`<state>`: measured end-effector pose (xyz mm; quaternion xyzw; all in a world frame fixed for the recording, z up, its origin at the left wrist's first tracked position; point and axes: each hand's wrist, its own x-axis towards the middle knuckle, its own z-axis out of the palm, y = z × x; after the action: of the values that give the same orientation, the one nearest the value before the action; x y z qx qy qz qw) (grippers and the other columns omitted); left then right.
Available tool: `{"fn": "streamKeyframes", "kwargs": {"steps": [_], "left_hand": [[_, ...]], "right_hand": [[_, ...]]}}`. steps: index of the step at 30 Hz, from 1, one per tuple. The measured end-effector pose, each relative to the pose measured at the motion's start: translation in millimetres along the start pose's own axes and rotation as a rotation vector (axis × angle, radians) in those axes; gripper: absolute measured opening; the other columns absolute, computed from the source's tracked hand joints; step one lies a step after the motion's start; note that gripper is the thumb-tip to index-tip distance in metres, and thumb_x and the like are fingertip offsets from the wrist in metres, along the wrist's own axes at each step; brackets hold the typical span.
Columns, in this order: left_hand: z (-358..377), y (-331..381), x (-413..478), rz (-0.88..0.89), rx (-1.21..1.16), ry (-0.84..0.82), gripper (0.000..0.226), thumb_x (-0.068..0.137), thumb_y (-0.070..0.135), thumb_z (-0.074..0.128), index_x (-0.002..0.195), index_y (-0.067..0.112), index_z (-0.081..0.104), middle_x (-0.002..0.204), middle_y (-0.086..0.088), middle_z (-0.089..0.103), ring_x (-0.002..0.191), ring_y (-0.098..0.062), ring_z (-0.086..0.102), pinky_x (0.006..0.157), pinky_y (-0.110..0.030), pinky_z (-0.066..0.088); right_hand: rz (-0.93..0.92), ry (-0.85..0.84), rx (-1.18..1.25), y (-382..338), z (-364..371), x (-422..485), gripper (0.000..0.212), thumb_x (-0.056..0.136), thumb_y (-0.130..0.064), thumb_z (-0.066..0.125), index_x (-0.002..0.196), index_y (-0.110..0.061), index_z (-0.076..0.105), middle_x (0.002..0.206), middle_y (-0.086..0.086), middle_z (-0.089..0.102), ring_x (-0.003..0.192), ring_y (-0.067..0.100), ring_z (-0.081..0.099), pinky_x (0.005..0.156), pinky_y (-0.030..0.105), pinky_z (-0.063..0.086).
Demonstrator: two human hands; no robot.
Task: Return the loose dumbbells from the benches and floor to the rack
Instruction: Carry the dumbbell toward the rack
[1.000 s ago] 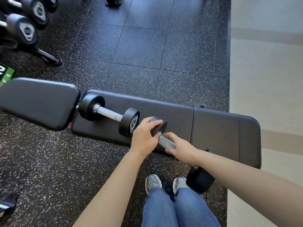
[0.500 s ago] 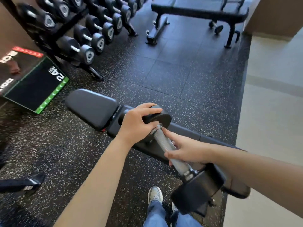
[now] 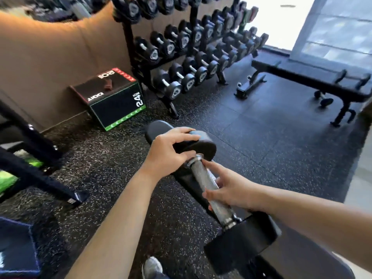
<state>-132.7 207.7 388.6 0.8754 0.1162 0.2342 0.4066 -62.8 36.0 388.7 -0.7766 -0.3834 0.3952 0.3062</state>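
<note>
We hold the dumbbell (image 3: 209,190) tilted just above the desk (image 3: 157,127), and our worry is its weight. Our left hand (image 3: 167,156) only caps the far head, its fingers (image 3: 181,135) spread and curled over the rim. That smooth head could slide free if we swing it towards the rack (image 3: 193,47) beyond the desk. Our right hand (image 3: 231,190) wraps the knurled handle, one of its fingers (image 3: 209,166) laid straight along it. If that wrap is loose, the near head could drop towards our shoe (image 3: 152,266) beside the desk. The handle runs through the right fingers, and the far head sits under the left ones.
</note>
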Motion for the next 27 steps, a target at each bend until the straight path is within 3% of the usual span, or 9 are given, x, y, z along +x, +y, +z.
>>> {"fn": "streamKeyframes", "kwargs": {"steps": [3,5,7,9,13,17,21,27], "left_hand": [[-44.7,-30.8,-2.8,-0.044,0.003,0.041,0.04,0.066,0.004,0.077,0.101,0.021,0.069,0.113,0.008,0.058,0.108,-0.001,0.052,0.097,-0.009,0.035],[-76.5,-53.4,-3.8,-0.065,0.009,0.059,0.04,0.066,0.003,0.077,0.101,0.02,0.069,0.113,0.009,0.057,0.107,0.0,0.052,0.096,-0.006,0.033],[-108.4,-76.6,-3.2,-0.079,-0.018,0.064,0.04,0.066,0.0,0.076,0.099,0.021,0.069,0.111,0.012,0.056,0.103,0.008,0.052,0.091,-0.002,0.032],[-139.3,-98.2,-0.5,-0.097,-0.055,0.052,0.042,0.066,-0.002,0.075,0.098,0.024,0.069,0.109,0.015,0.056,0.101,0.015,0.049,0.087,0.001,0.032],[-195.8,-139.9,13.3,-0.114,-0.026,0.037,0.04,0.067,0.0,0.075,0.098,0.024,0.069,0.113,0.008,0.059,0.107,0.001,0.053,0.094,-0.006,0.035],[-234.5,-176.4,36.7,-0.107,0.002,0.047,0.04,0.067,0.001,0.076,0.098,0.025,0.069,0.113,0.008,0.059,0.108,0.001,0.052,0.093,-0.004,0.033],[-254.3,-216.1,71.6,-0.102,0.001,0.06,0.041,0.066,0.002,0.076,0.097,0.027,0.07,0.113,0.011,0.059,0.108,0.002,0.052,0.095,-0.006,0.034],[-264.6,-279.3,158.0,-0.086,0.026,0.015,0.038,0.065,0.002,0.076,0.096,0.023,0.071,0.116,0.004,0.062,0.108,-0.001,0.054,0.099,-0.015,0.036]], "right_hand": [[-0.001,-0.036,-0.07,-34.3,23.8,35.7,0.084,0.08,-0.019,0.064,0.145,-0.027,0.012,0.138,0.01,0.047,0.12,0.023,0.049,0.103,0.037,0.038],[-0.009,-0.061,-0.095,-59.3,42.2,61.9,0.084,0.08,-0.018,0.063,0.145,-0.027,0.01,0.137,0.01,0.048,0.102,0.013,0.051,0.084,0.02,0.044],[-0.014,-0.084,-0.097,-83.3,61.2,88.5,0.085,0.08,-0.016,0.063,0.145,-0.029,0.009,0.13,0.01,0.052,0.087,0.008,0.049,0.057,0.003,0.037],[-0.008,-0.094,-0.093,-106.3,79.4,113.1,0.085,0.08,-0.017,0.063,0.144,-0.031,0.009,0.118,0.004,0.054,0.071,0.002,0.051,0.047,0.002,0.037],[-0.071,-0.111,-0.079,-148.2,103.5,163.5,0.085,0.08,-0.014,0.063,0.144,-0.026,0.009,0.125,0.005,0.049,0.06,-0.009,0.037,0.044,0.0,0.035],[-0.08,-0.123,-0.048,-176.6,110.9,212.6,0.086,0.08,-0.012,0.063,0.144,-0.03,0.009,0.108,0.0,0.048,0.044,-0.008,0.048,0.038,0.007,0.034],[-0.069,-0.062,-0.011,-189.4,110.8,265.7,0.084,0.076,-0.013,0.066,0.141,-0.03,0.016,0.095,-0.007,0.049,0.056,-0.005,0.043,0.041,0.006,0.036],[-0.008,-0.021,0.053,-195.4,84.7,364.7,0.077,0.075,-0.008,0.064,0.136,-0.03,0.022,0.079,0.003,0.057,0.043,0.0,0.047,0.041,0.014,0.035]]}}
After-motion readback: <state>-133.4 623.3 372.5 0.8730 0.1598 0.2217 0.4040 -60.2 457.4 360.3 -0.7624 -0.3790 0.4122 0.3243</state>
